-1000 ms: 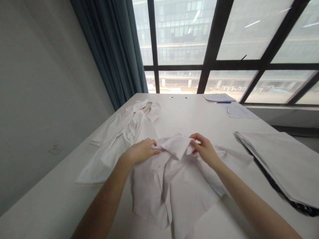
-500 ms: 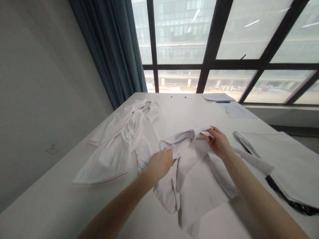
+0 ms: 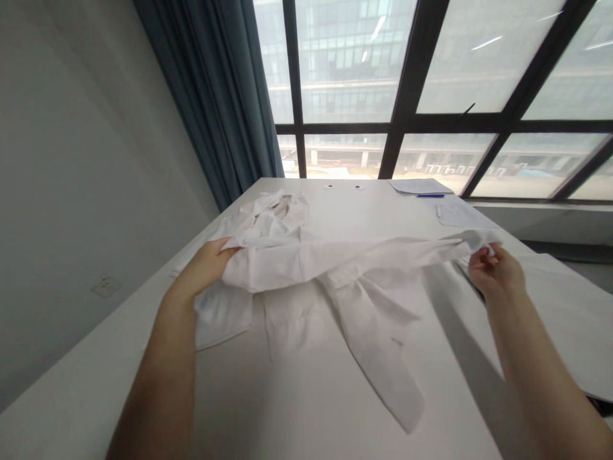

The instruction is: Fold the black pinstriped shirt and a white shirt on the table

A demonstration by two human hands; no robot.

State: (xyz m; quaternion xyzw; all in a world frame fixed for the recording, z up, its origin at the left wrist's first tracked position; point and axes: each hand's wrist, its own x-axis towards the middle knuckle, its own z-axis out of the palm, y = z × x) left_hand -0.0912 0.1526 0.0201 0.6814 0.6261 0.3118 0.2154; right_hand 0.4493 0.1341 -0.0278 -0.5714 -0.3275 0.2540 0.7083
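Note:
A white shirt (image 3: 306, 259) is stretched sideways above the table, one sleeve hanging down toward me. My left hand (image 3: 208, 262) is closed on its left end. At the far right end, my right hand (image 3: 495, 268) pinches the cloth between thumb and fingers. Behind and partly under it, a second white garment (image 3: 282, 211) lies crumpled on the table, with its collar end toward the window; the stretched shirt hides much of it.
The white table (image 3: 335, 396) runs up to the window. On the right lies a stack of white cloth or bags (image 3: 565, 306) with black edges. Papers (image 3: 419, 186) and a blue pen (image 3: 431, 195) lie at the far right. A blue curtain (image 3: 215, 96) hangs at the left.
My hands have moved apart, left hand to the left and right hand to the right. The bunched shirt is now lifted and pulled out wide between them.

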